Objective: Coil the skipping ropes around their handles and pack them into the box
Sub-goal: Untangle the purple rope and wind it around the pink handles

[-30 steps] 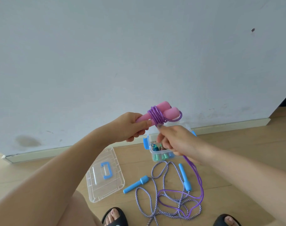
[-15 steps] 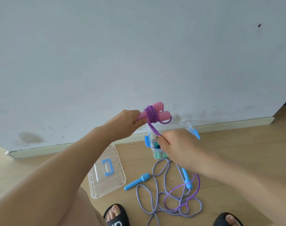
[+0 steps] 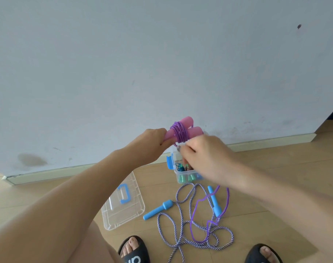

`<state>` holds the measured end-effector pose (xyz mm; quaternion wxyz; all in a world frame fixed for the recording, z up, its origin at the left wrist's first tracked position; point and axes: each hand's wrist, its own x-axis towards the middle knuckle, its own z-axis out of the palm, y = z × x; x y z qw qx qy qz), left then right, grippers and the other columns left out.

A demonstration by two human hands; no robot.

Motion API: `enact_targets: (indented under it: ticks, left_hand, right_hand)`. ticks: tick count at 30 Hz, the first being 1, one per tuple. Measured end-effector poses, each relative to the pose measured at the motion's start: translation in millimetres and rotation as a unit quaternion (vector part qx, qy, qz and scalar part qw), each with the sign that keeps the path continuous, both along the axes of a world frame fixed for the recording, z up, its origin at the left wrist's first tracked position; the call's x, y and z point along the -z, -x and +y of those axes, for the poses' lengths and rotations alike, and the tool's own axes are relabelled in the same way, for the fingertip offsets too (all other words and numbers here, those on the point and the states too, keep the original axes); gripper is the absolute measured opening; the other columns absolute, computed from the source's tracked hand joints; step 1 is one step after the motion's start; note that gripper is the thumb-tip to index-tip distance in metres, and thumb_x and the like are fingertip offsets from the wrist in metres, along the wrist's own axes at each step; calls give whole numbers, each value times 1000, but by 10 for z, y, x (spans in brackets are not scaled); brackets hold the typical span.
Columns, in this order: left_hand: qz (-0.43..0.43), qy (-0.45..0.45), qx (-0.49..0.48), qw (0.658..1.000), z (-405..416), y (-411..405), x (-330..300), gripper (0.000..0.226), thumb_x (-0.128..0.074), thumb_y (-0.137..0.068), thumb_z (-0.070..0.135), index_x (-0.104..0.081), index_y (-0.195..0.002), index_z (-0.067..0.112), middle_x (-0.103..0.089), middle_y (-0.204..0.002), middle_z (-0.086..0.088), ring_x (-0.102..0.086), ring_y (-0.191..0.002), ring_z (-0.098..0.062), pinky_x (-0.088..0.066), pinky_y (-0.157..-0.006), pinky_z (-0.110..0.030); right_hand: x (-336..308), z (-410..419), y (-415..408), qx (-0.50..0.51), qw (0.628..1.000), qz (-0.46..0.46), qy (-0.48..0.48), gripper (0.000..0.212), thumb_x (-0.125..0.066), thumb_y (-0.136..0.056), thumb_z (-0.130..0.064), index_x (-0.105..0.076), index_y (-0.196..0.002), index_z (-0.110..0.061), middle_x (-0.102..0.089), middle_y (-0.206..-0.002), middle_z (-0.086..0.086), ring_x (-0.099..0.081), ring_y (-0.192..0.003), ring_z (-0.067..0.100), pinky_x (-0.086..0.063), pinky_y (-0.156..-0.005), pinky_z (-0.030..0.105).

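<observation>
- Centre frame: the left hand [image 3: 151, 142] is closed round the two pink foam skipping-rope handles [image 3: 182, 130], held side by side against the pale wall [image 3: 161, 54].
- Shiny purple plastic cord [image 3: 179, 132] sits coiled tight round both handles.
- The right hand [image 3: 205, 158] pinches the cord just under the coil (motion blur hides the fingertips); the slack drops to the wooden floor [image 3: 275, 177], lower right.
- Behind that hand: the clear plastic box with blue latch [image 3: 170, 162], holding teal handles.
- Its clear lid [image 3: 124, 204] lies lower centre-left.
- Lower centre: a blue-handled rope with striped braided cord [image 3: 180, 230], lying loose.
</observation>
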<state>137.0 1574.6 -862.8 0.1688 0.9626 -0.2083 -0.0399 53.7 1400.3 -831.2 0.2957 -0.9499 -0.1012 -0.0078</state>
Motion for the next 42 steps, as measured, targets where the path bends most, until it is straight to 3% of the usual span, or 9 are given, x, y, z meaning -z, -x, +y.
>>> enact_targets:
  ticks: [3, 5, 10, 20, 26, 30, 33, 36, 42]
  left_hand:
    - [-39, -72, 64, 995, -26, 71, -11, 37, -38, -102, 49, -38, -81, 18, -44, -67, 4, -43, -56, -17, -31, -51, -30]
    - [-40, -100, 99, 989, -22, 109, -25, 33, -37, -103, 47, -38, -86, 19, -41, -68, 7, -42, -56, -14, -29, -53, -29]
    - [-42, -117, 123, 985, -93, 179, -83, 30, -38, -103, 45, -37, -87, 19, -39, -67, 8, -39, -54, -10, -29, -55, -29]
    - [-51, -135, 199, 969, -234, 405, -191, 35, -34, -102, 49, -37, -87, 18, -43, -66, 3, -47, -60, -22, -44, -61, -39]
    - [-50, -36, 246, 967, -251, 538, -265, 32, -42, -100, 47, -43, -86, 19, -49, -67, 4, -44, -58, -15, -37, -57, -29]
    - [39, 141, 192, 970, -298, 620, -359, 26, -54, -98, 37, -54, -88, 14, -54, -66, 8, -45, -58, -9, -39, -56, -19]
    - [147, 251, 141, 946, -303, 537, -403, 27, -55, -99, 34, -55, -90, 8, -53, -69, 7, -46, -60, -12, -43, -58, -24]
    - [209, 315, 93, 921, -238, 368, -304, 31, -55, -98, 27, -53, -100, -4, -50, -74, -3, -41, -62, -16, -40, -53, -24]
    - [130, 300, -64, 943, 76, -86, -165, 24, -54, -99, 27, -58, -93, 4, -55, -74, 0, -47, -62, -15, -42, -53, -26]
  right_hand:
    - [-112, -191, -168, 20, 1000, -5, -13, 44, -51, -95, -34, -58, -60, -8, -44, -45, -1, -36, -46, 16, -32, -50, 30]
    - [-143, -335, -295, 35, 999, -21, -16, 46, -55, -92, -33, -46, -58, -4, -36, -48, 1, -30, -49, 17, -29, -51, 32]
    - [-159, -403, -430, 15, 997, -71, -11, 52, -58, -91, -42, -45, -63, 0, -46, -57, 19, -34, -53, 20, -30, -55, 32]
    - [-160, -377, -652, -22, 993, -96, 65, 57, -55, -92, -55, -42, -58, -12, -36, -50, -1, -33, -51, 18, -29, -53, 32]
    - [5, -616, -792, -57, 987, 131, -67, 58, -58, -91, -59, -33, -58, -18, -34, -50, -1, -26, -44, 16, -24, -46, 25]
    - [337, -837, -776, -36, 960, 243, -134, 47, -56, -96, -48, -46, -60, -20, -43, -53, -6, -36, -44, 10, -31, -45, 21]
    - [505, -871, -728, -4, 956, 274, -103, 37, -48, -99, -37, -46, -68, -18, -43, -52, -6, -32, -37, 5, -26, -39, 15]
    - [478, -654, -656, 10, 955, 258, -145, 46, -37, -97, -44, -38, -60, -16, -32, -43, -1, -21, -35, 12, -19, -38, 19]
    - [483, -473, -390, 21, 971, 215, -106, 62, -23, -105, -44, -47, -57, -13, -42, -38, -6, -37, -34, 6, -35, -47, 21]
